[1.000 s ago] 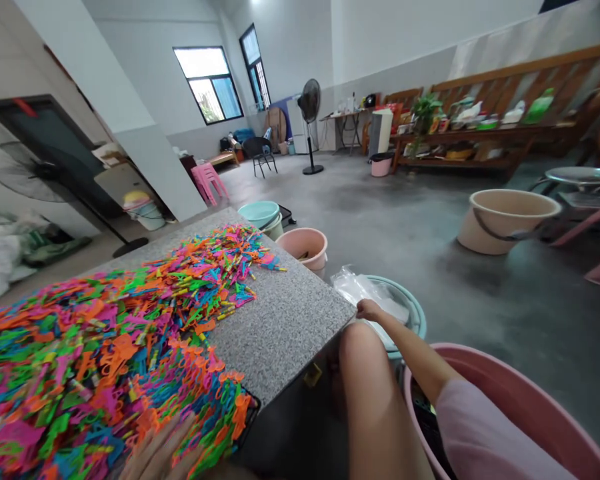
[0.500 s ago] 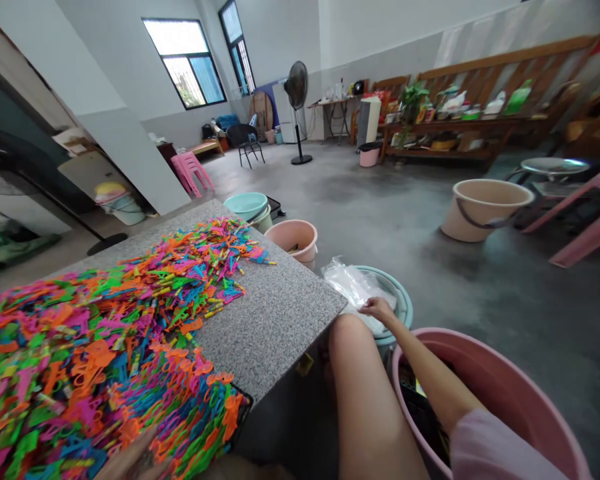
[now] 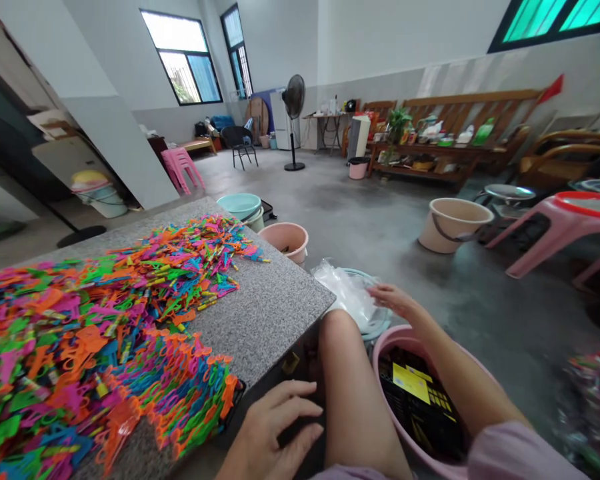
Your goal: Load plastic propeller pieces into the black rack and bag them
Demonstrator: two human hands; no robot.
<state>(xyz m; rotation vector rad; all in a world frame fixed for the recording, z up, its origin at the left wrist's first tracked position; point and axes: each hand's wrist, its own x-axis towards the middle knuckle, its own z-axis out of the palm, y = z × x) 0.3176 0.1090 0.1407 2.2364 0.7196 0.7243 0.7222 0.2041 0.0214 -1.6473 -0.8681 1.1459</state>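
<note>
My left hand (image 3: 275, 427) hangs in front of the table edge, near my knee, its fingers apart and holding nothing. Beside it on the grey speckled table (image 3: 275, 313) lie neat rows of small bright plastic pieces (image 3: 190, 387) in orange, green, blue and pink, which look like toy shapes with ring ends. A large loose heap (image 3: 95, 313) of similar pieces spreads behind and left of them. Off to the right, my right hand (image 3: 395, 300) pinches the right edge of clear plastic bags (image 3: 345, 293). These bags lie over a light blue tub (image 3: 380, 327); the fingertips are partly hidden.
A pink tub (image 3: 380, 373) with black and yellow packaging stands below my right forearm. Past the table are a peach bucket (image 3: 300, 240) and a turquoise basin (image 3: 237, 203). A beige bucket (image 3: 453, 223) and pink stool (image 3: 550, 220) stand right; a fan (image 3: 294, 100) stands farther back.
My left hand has left the rows of plastic pieces and come right, off the table. My right hand has shifted to the bags' right edge. The view has turned right.
</note>
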